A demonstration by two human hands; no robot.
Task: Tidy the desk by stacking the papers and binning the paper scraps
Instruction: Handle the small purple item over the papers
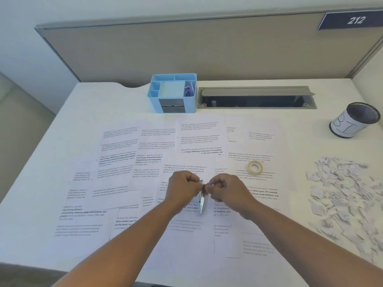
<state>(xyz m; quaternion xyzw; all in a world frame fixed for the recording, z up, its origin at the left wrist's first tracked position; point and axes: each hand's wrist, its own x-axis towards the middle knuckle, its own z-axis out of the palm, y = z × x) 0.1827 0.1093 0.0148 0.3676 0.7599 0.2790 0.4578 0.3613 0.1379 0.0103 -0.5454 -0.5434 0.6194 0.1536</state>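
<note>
Several printed papers (116, 162) lie spread and overlapping across the white desk (87, 104). A heap of torn paper scraps (344, 195) covers the desk's right side. A black mesh bin (355, 120) with a white label stands at the far right. Over the middle of the papers, my left hand (182, 186) and my right hand (226, 189) meet and together grip a pair of scissors (202, 200). Each hand holds one purple handle, and the metal blades point down towards me, slightly parted.
A blue desk organiser (173, 93) stands at the back centre, with purple items in its right slot. Next to it is an open grey cable tray (257, 98). A roll of clear tape (255, 167) lies on the papers. A grey partition (186, 48) backs the desk.
</note>
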